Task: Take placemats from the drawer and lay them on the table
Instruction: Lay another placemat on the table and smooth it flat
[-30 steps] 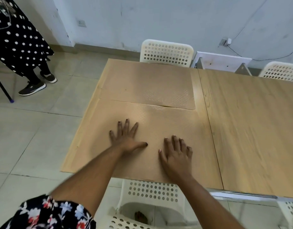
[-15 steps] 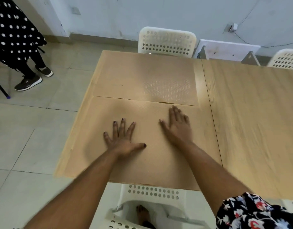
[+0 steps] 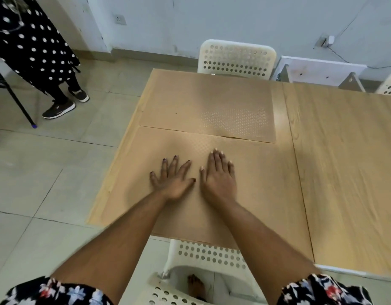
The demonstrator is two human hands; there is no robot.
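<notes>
Tan and finely perforated, the near placemat [image 3: 262, 186] lies flat along the table's [image 3: 348, 172] near edge, at its left end, and we have both palms down on it. Our left hand [image 3: 172, 181] rests flat with its fingers fanned apart, thumb pointing toward the right hand. Our right hand [image 3: 218, 179] lies just beside it, fingers straight and close together, pressing on the mat; the two thumbs come near each other but do not touch. Neither hand grips anything.

A second placemat [image 3: 190, 106] of the same tan lies beyond the first, toward the table's far edge, and the two mats meet along a long seam; near the right part of that seam one edge looks slightly lifted, though we cannot tell which mat overlaps. The right part of the wooden table shows bare grain.

A white perforated chair [image 3: 236, 57] stands at the far edge, another white chair [image 3: 207, 256] is tucked under the near edge below our arms, and a person in a polka-dot dress [image 3: 29, 40] stands on the tiled floor [image 3: 47, 172] at the far left.
</notes>
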